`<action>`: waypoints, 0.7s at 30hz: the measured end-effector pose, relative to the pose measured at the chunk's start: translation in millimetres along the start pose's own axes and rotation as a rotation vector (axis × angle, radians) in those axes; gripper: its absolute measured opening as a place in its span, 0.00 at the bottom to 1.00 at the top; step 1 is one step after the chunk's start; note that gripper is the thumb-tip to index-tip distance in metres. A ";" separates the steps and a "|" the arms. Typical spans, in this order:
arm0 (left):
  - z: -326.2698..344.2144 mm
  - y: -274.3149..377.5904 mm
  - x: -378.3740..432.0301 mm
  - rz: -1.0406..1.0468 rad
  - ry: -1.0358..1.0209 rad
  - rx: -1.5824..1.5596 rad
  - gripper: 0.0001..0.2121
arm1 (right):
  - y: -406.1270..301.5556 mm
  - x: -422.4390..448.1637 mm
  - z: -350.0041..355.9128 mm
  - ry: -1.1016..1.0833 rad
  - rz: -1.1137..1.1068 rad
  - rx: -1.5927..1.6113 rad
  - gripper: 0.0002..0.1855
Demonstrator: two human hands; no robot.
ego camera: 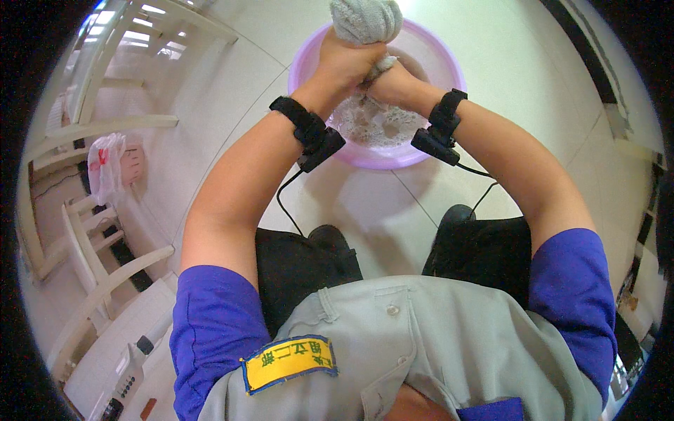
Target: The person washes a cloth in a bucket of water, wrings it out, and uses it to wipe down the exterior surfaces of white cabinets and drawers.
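A bunched light grey cloth, probably a towel (366, 21), is squeezed between my two hands over a pinkish-purple plastic basin (400, 158). My left hand (350, 60) grips it just below its thick, bulging upper end. Close against it, my right hand (395, 84) clasps the narrower lower part, where a small tuft (383, 66) pokes out between the hands. Sudsy water (374, 123) with foam lies in the basin under my wrists. My fingers are mostly hidden by the backs of the hands and the cloth.
The basin stands on a pale tiled floor (253, 147) in front of my dark shoes (329, 237). Black wrist straps (310, 131) carry small boxes with cables. White chair-like furniture (105, 126) and a plastic bag (108, 163) are at the left.
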State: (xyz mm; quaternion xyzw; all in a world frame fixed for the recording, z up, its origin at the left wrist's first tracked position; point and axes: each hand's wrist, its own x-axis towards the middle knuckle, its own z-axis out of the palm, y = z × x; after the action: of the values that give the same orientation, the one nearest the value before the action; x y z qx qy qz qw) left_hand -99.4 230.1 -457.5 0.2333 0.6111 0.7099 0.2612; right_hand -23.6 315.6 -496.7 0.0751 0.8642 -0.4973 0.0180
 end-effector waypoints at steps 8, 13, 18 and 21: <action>-3.5 7.8 2.5 0.136 -0.006 0.376 0.18 | 2.0 3.3 0.0 -0.055 -0.118 -0.118 0.09; -4.0 5.5 4.1 0.086 0.000 0.482 0.17 | -7.2 3.4 -1.5 -0.094 -0.070 -0.292 0.09; -2.3 12.9 6.1 0.034 -0.011 0.576 0.17 | -2.5 5.9 -5.1 -0.112 -0.137 -0.413 0.13; -0.3 12.9 5.6 0.079 0.026 0.552 0.16 | 0.0 11.0 -4.9 -0.131 -0.161 -0.526 0.13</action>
State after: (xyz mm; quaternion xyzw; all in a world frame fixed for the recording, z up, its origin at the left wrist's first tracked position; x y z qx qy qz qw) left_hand -104.9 232.0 -444.7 0.3103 0.7749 0.5293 0.1521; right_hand -34.3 321.1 -495.4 -0.0335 0.9637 -0.2593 0.0532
